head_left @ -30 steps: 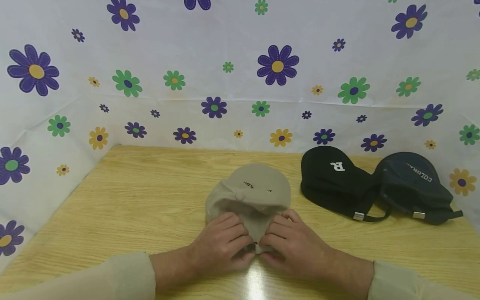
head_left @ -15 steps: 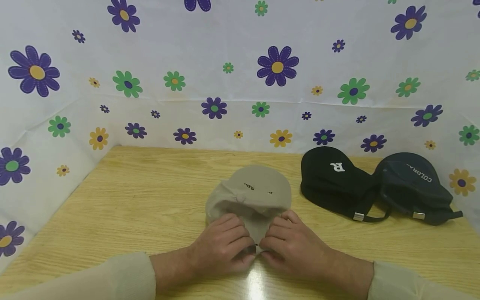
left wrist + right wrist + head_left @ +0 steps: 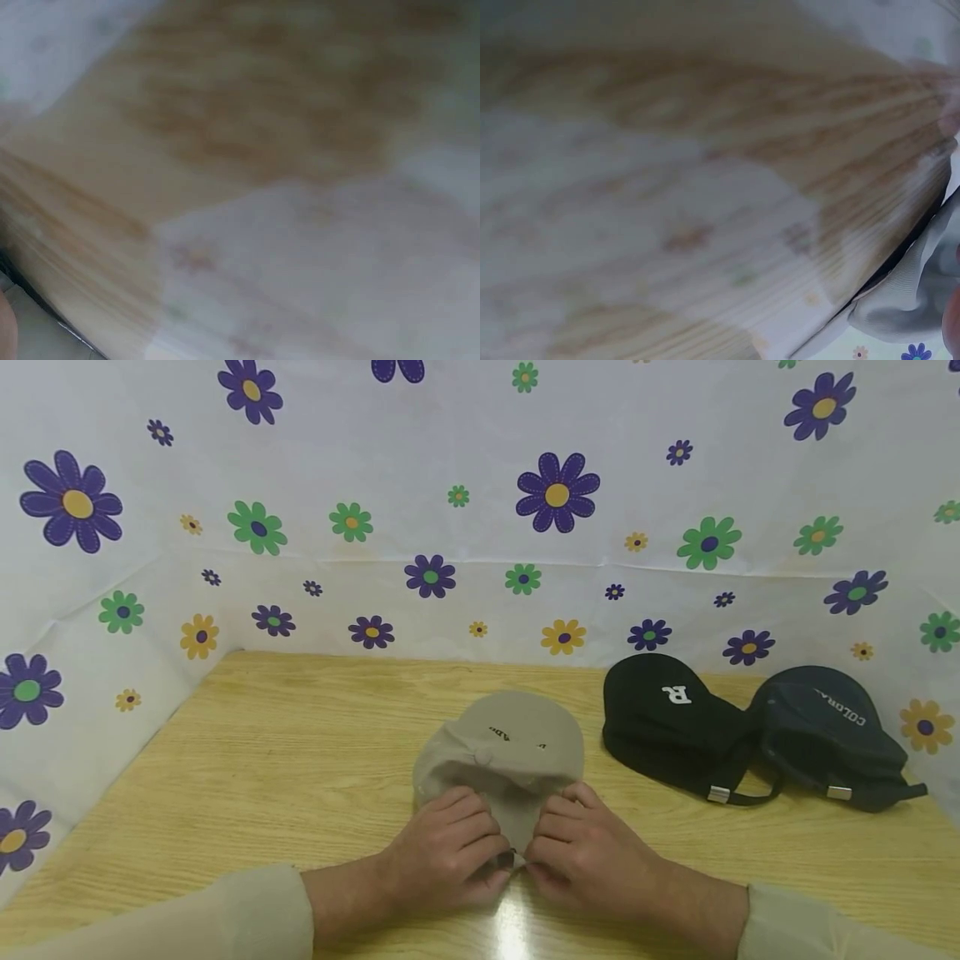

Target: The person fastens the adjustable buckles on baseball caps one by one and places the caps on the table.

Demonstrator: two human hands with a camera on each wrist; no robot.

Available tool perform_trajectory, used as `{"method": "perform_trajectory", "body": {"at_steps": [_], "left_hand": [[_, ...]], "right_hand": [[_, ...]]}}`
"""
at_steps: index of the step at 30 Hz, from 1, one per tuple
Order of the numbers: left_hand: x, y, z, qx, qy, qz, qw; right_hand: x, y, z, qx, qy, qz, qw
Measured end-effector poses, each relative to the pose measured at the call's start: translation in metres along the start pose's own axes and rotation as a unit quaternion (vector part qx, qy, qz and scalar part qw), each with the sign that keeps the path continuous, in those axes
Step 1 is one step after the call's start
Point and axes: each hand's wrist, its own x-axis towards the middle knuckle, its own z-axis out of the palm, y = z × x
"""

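Observation:
A beige cap (image 3: pixel 517 727) with dark lettering lies mid-table in the head view, its rear opening towards me. My left hand (image 3: pixel 450 852) has curled fingers and pinches the left part of the cap's back strap (image 3: pixel 517 862). From the other side my right hand (image 3: pixel 588 847) grips the strap's right part, thumb below and fingers above. A short piece of strap and a small dark spot show between the hands. Most of the strap and its fastening are hidden by my fingers. Both wrist views are mostly blurred; beige-grey fabric (image 3: pixel 900 300) appears at the right wrist view's edge.
A black cap (image 3: pixel 660 718) with a white R lies right of the beige cap. Beside it, touching, is a dark navy cap (image 3: pixel 825 727) with a metal buckle. The wooden table (image 3: pixel 247 760) ends at a flower-patterned cloth (image 3: pixel 420 468) behind and at the sides.
Between my hands the visible piece of strap has narrowed and tilted. My right hand has shifted very slightly to the right. The beige cap and the two dark caps stay in place.

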Motion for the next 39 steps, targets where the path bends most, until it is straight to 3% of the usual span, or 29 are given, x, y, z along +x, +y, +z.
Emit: {"method": "perform_trajectory", "body": {"at_steps": [16,39], "left_hand": [[-0.0007,0.0008,-0.0007,0.006,-0.011,-0.014,0.9998],[-0.0008,0.0001,-0.0021,0.006,-0.034,-0.062,0.9974]], "right_hand": [[-0.0008,0.0001,-0.003,-0.001,-0.022,0.009,0.9997],[-0.0005,0.0,-0.0035,0.004,0.0,0.014,0.9999]]}}
